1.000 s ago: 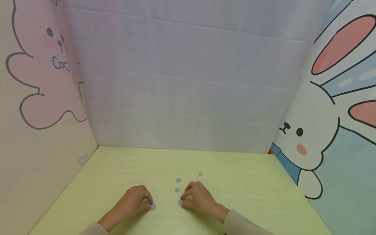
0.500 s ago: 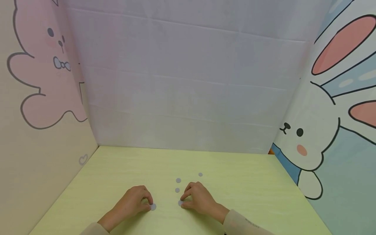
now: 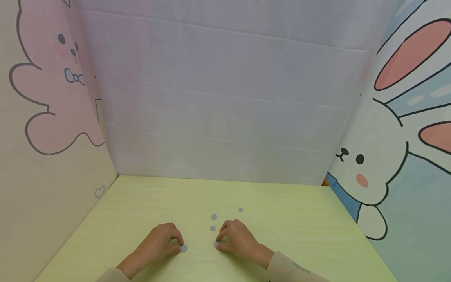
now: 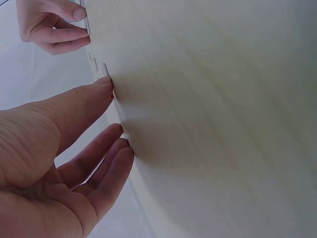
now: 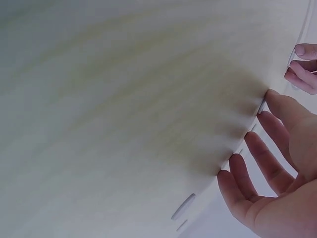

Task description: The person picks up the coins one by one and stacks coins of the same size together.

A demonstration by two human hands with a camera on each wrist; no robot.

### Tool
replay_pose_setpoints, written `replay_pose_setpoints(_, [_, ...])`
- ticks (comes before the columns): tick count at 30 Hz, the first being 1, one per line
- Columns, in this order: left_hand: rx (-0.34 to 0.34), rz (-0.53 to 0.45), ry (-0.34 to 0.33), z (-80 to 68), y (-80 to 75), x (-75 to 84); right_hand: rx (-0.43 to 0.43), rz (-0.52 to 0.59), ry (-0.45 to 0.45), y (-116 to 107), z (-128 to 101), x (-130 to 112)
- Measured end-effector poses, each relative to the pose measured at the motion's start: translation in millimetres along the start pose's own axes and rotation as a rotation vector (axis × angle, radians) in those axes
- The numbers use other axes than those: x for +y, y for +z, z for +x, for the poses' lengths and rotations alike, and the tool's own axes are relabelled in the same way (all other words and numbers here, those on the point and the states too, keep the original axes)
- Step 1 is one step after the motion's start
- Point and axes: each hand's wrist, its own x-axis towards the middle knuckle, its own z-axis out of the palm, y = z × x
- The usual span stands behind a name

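Observation:
My left hand (image 3: pixel 162 242) rests low on the yellow tabletop and pinches a flat, silver-grey coin (image 3: pixel 184 248) by its near edge. From the left wrist view, this coin (image 4: pixel 105 68) appears edge-on at the thumb tip, with the other fingertips against the table. Opposite it, my right hand (image 3: pixel 239 239) pinches another coin (image 3: pixel 215 244) between thumb and index finger. That coin (image 5: pixel 261 106) is edge-on in the right wrist view, and the remaining fingers stand on the table. Both coins lie on or very close to the surface, partly hidden by fingertips. Their markings are too small to read.
Beyond the hands lie three loose coins: one coin (image 3: pixel 213 216) farther back, a coin (image 3: pixel 212 228) nearer, and a small coin (image 3: pixel 240 210) to the right. A pale sheet (image 3: pixel 225 117) closes off the back of the table (image 3: pixel 148 199). Printed cartoon panels (image 3: pixel 373 180) flank both sides.
Almost nothing moves. The right hand and its coin shift very slightly toward the near edge. The left hand stays in place.

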Motion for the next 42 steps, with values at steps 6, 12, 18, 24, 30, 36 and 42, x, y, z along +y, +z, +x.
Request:
replay_pose_setpoints(6, [0.0, 0.001, 0.001, -0.3, 0.2, -1.0, 0.011, -0.021, -0.052, 1.2, 2.3, 1.8])
replay_pose_setpoints(12, [0.003, 0.006, 0.005, 0.3, 0.4, -1.5, 0.016, -0.04, -0.097, 2.1, 3.1, 2.3])
replay_pose_setpoints(18, [0.0, 0.001, -0.006, -1.0, -0.6, 1.7, 0.015, -0.029, -0.095, 0.4, 4.0, -1.6])
replay_pose_setpoints(24, [0.007, 0.001, 0.02, -0.7, -1.8, 4.0, 0.024, 0.005, -0.063, 1.1, 5.8, -5.3])
replay_pose_setpoints(30, [0.012, 0.001, 0.006, -1.5, -2.0, 3.7, 0.034, 0.022, -0.056, 3.0, 10.4, -11.7])
replay_pose_setpoints(36, [0.015, -0.008, 0.003, -2.0, -1.8, 3.0, 0.027, 0.051, -0.05, 6.9, 15.3, -21.3])
replay_pose_setpoints(42, [0.019, -0.008, -0.01, -1.8, -0.8, 2.3, 0.043, 0.04, -0.045, 11.6, 18.5, -26.4])
